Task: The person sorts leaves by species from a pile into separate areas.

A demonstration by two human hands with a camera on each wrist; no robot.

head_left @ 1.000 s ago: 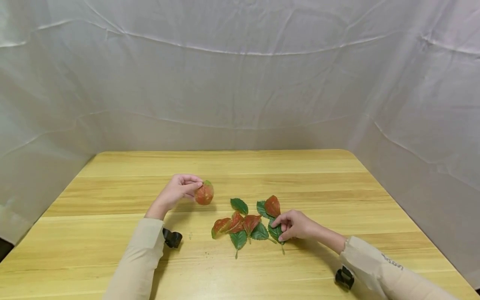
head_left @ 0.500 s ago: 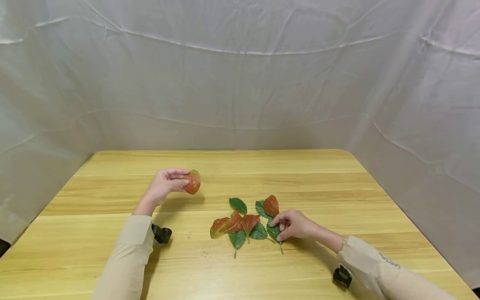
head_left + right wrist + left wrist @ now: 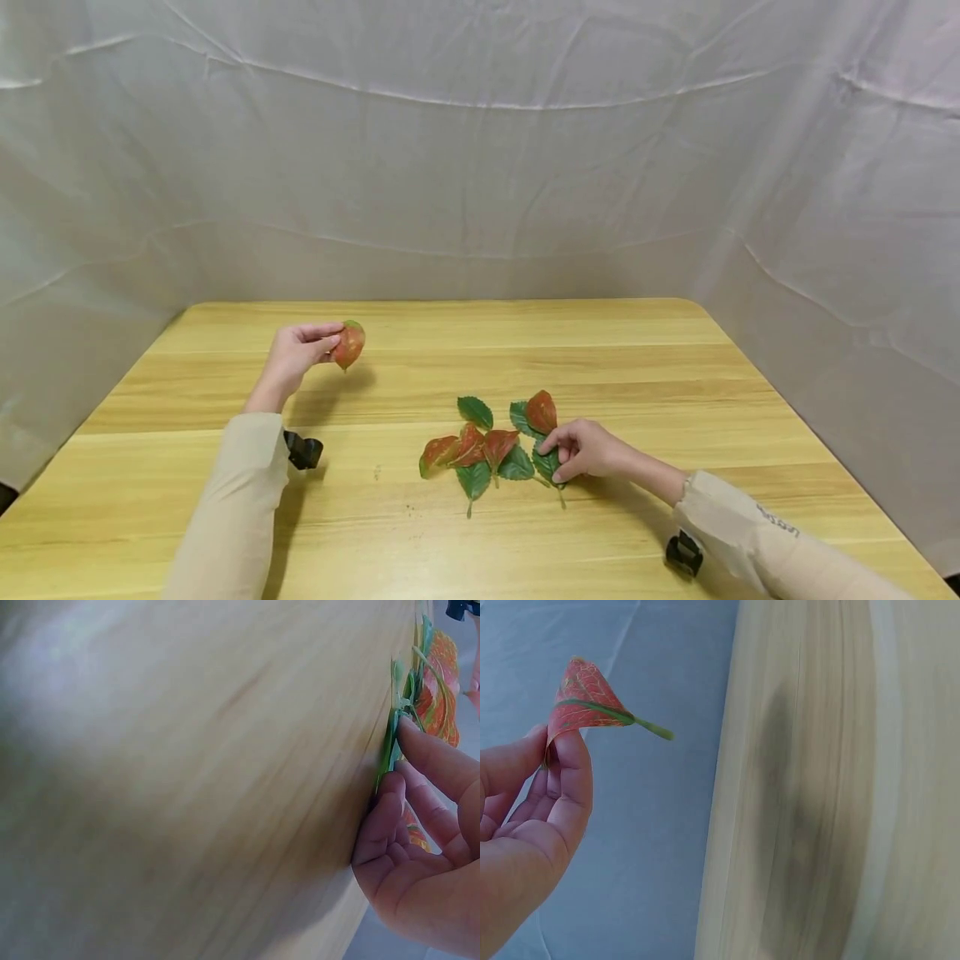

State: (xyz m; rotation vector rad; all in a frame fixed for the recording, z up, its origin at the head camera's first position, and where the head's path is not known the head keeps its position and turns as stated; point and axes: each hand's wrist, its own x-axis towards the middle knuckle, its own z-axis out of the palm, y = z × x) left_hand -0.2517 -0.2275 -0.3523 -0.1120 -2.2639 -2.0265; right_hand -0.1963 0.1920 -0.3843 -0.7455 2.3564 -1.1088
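In the head view my left hand (image 3: 298,357) is raised over the far left of the table, pinching a red artificial leaf (image 3: 348,346) with a green edge between thumb and fingers. Its green stem shows in the left wrist view, where the red leaf (image 3: 589,697) is folded to a cone. My right hand (image 3: 588,450) rests low at the table, fingers curled, with thumb and forefinger at the edges of a green artificial leaf (image 3: 545,460). In the right wrist view the green leaf (image 3: 388,750) is seen edge-on at the fingertips.
On the wooden table (image 3: 420,542), several red and green leaves lie in a loose cluster, including a red leaf (image 3: 438,454), a lone green leaf (image 3: 475,409) and another red leaf (image 3: 542,411). A pale cloth (image 3: 480,183) hangs behind the table.
My left hand has moved left and farther from me, carrying the red leaf. The right hand has stayed at the green leaf.
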